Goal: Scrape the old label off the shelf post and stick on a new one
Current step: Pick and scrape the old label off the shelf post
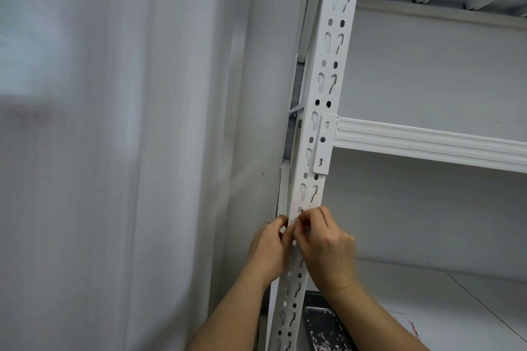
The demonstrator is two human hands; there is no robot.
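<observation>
— Shelf post [319, 128]: which way does it run?

— Its long axis is close to upright, leaning a little so the top sits further right than the bottom. 1 white post, punched with paired round holes and keyhole slots along its length. It stands at the left front corner of the white shelf unit [427, 71], just beside a pale curtain [128, 151].

— And the hands?

— 2, both raised to the post below the shelf beam [427, 141]. The left hand [268, 248] is at the post's left edge, the right hand [325, 242] across its front. Fingers [302, 222] of both are curled in, tips meeting on the post's face as if pinching something small and white; whether that is a label I cannot tell, it is too blurred.

— Anything else?

— 1 dark tray [322, 328] low down just right of the post, on the lower shelf [456, 308], flecked with white and reddish scraps. 1 beam clips to the post by a bracket [323, 145].
</observation>
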